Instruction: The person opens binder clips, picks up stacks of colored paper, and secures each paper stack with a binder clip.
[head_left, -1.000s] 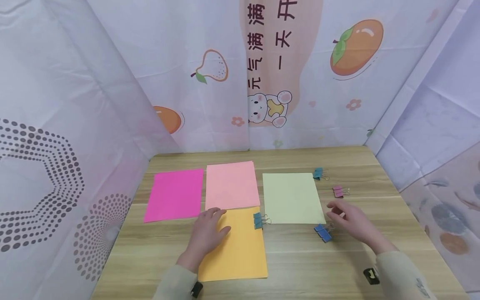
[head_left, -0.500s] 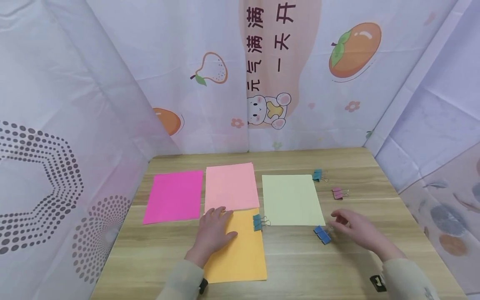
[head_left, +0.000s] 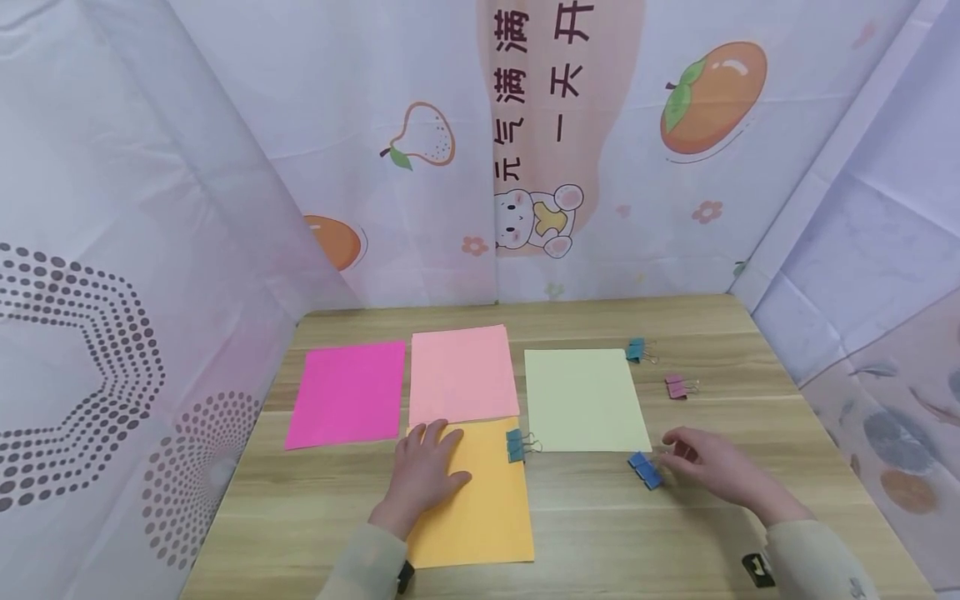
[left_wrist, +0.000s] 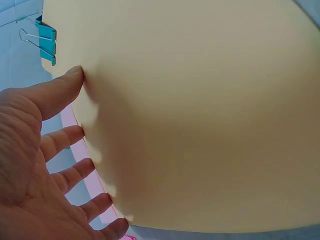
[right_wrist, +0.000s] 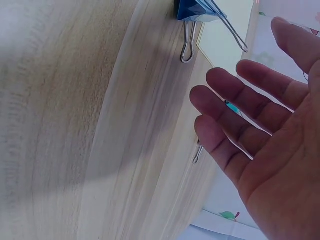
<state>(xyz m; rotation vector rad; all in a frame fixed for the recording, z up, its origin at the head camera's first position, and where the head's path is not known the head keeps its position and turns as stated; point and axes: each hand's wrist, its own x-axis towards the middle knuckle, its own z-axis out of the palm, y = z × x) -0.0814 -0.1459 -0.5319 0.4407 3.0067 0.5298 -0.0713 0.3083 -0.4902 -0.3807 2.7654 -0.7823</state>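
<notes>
My left hand [head_left: 422, 473] rests with spread fingers on the upper left part of the orange paper [head_left: 487, 517]. In the left wrist view its fingertips touch the sheet near the far edge. A teal binder clip [head_left: 516, 446] grips the orange paper at its upper right edge, wire handles pointing right. On the right, my right hand [head_left: 712, 467] hovers with relaxed fingers beside a blue binder clip [head_left: 645, 470]. The right wrist view shows that hand holding nothing, with the blue clip [right_wrist: 195, 11] a short way from the fingertips.
Behind the orange sheet lies pink paper [head_left: 463, 375], with magenta paper [head_left: 348, 396] to its left and pale green paper [head_left: 585, 400] to its right. Another teal binder clip [head_left: 635, 350] and a pink binder clip [head_left: 677, 387] lie at the right. Printed curtains [head_left: 420, 233] enclose the wooden table [head_left: 600, 533].
My left hand has shifted slightly right on the orange paper. My right hand has moved a little down and right, staying beside the blue binder clip. The papers and clips keep their places.
</notes>
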